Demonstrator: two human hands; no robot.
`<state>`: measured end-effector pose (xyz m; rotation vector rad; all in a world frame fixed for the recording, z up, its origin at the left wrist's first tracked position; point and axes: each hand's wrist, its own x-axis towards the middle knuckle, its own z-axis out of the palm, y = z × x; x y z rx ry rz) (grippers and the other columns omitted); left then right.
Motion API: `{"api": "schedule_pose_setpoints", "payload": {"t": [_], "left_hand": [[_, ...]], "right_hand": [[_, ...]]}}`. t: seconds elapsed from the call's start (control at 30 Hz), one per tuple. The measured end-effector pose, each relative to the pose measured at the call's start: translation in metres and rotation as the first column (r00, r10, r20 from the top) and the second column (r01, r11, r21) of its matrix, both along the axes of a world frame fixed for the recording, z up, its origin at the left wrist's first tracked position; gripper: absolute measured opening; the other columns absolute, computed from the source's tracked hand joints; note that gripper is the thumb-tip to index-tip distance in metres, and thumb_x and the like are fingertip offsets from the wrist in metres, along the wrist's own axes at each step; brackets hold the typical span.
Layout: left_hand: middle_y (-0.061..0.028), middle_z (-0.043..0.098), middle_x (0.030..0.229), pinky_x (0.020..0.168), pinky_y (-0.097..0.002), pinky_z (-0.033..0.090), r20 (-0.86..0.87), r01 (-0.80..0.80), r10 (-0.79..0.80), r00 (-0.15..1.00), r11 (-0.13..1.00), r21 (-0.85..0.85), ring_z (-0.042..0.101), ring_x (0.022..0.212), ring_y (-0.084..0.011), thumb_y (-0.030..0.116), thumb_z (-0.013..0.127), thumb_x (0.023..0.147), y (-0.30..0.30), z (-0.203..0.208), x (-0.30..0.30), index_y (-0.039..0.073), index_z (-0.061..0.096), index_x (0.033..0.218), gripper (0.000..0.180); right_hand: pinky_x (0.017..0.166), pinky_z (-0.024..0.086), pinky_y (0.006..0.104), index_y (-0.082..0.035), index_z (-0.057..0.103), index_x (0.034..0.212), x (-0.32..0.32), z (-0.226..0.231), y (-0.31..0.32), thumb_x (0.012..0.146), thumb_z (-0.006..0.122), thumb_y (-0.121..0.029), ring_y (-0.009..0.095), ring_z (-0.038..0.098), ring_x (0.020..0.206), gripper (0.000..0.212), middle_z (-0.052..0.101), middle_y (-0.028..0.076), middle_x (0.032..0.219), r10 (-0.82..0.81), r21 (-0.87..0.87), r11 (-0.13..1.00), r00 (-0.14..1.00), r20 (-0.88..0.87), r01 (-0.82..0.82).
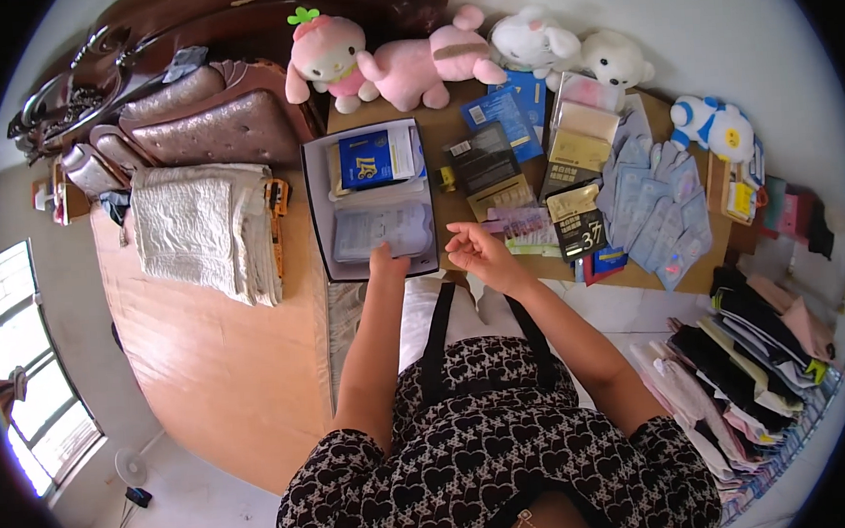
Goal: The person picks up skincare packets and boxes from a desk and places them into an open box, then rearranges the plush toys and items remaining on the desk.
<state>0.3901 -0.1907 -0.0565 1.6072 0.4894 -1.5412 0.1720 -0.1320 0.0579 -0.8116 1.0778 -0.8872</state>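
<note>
A dark-edged white box (319, 207) stands on the wooden table in front of me, split into two sections. Its near section holds a stack of clear, pale packets (373, 226); blue and white flat packs (365, 162) lie in the far one. My left hand (387, 260) reaches over the near rim, with its fingers closed on the near edge of the packets; the fingertips are partly hidden. Right of the box, my right hand (484, 257) hovers empty with its fingers apart. Nearest to it are pink-and-white packets (519, 223) and a black-and-gold pack (578, 219).
Loose light-blue sachets (657, 209) cover the table's right part, beside gold packs (581, 149) and blue packs (506, 121). Plush toys (427, 68) line the back. Left stands a bed with a folded quilt (201, 223). Folded clothes (734, 372) are piled at lower right.
</note>
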Motion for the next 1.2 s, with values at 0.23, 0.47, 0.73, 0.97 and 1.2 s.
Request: {"api": "schedule_pose_setpoints", "payload": {"t": [0.23,0.47,0.73,0.97,1.2], "left_hand": [[-0.0153,0.045,0.128,0.101,-0.0535,0.03,-0.21,0.135,-0.134,0.968,0.991,-0.013,0.042,0.118,-0.0368,0.016,0.032,0.088,-0.004,0.011,0.004,0.0,0.039,0.125,0.041],[-0.0124,0.049,0.122,0.093,-0.0484,0.036,0.069,0.453,-0.455,0.888,0.891,0.035,0.048,0.111,-0.0302,0.014,0.047,0.084,0.005,0.073,-0.051,0.002,0.04,0.126,0.044],[-0.008,0.059,0.094,0.072,-0.0287,0.047,-0.019,0.682,-0.737,0.675,0.634,-0.366,0.057,0.082,-0.016,0.009,0.049,0.089,0.042,0.091,-0.173,0.002,0.052,0.106,0.019],[-0.0088,0.06,0.104,0.081,-0.0287,0.047,-0.218,0.876,-0.931,0.294,0.354,-0.329,0.058,0.093,-0.017,0.01,0.048,0.09,0.085,0.078,-0.292,0.002,0.051,0.113,0.025],[-0.0075,0.057,0.11,0.084,-0.0263,0.044,-0.036,0.913,-0.997,0.063,0.072,-0.401,0.055,0.098,-0.0153,0.013,0.052,0.086,0.112,0.04,-0.391,0.0,0.051,0.117,0.034]], "right_hand": [[0.074,0.045,0.0241,-0.004,0.046,0.12,0.008,0.0,0.011,0.086,0.058,-0.017,0.01,0.052,0.084,0.038,0.055,0.004,0.096,-0.044,0.057,0.997,0.999,-0.016,0.045],[0.073,0.045,0.0249,-0.004,0.056,0.108,-0.018,-0.021,0.037,0.084,0.06,-0.017,0.011,0.053,0.08,0.028,0.058,0.004,0.091,-0.249,0.119,0.956,0.958,-0.144,0.266],[0.063,0.046,0.0228,-0.004,0.062,0.095,-0.108,-0.1,0.101,0.082,0.06,-0.012,0.011,0.055,0.068,0.015,0.06,0.002,0.075,-0.719,0.257,0.592,0.645,-0.257,0.763],[0.071,0.046,0.0295,-0.004,0.063,0.094,-0.253,-0.165,0.224,0.072,0.065,-0.01,0.018,0.057,0.075,0.023,0.061,0.008,0.082,-0.67,-0.194,0.242,0.019,-0.742,0.951],[0.084,0.044,0.0401,-0.008,0.062,0.099,-0.384,-0.189,0.313,0.062,0.073,-0.029,0.032,0.05,0.1,0.043,0.058,0.017,0.096,-0.161,-0.144,0.182,-0.115,-0.98,0.973]]}}
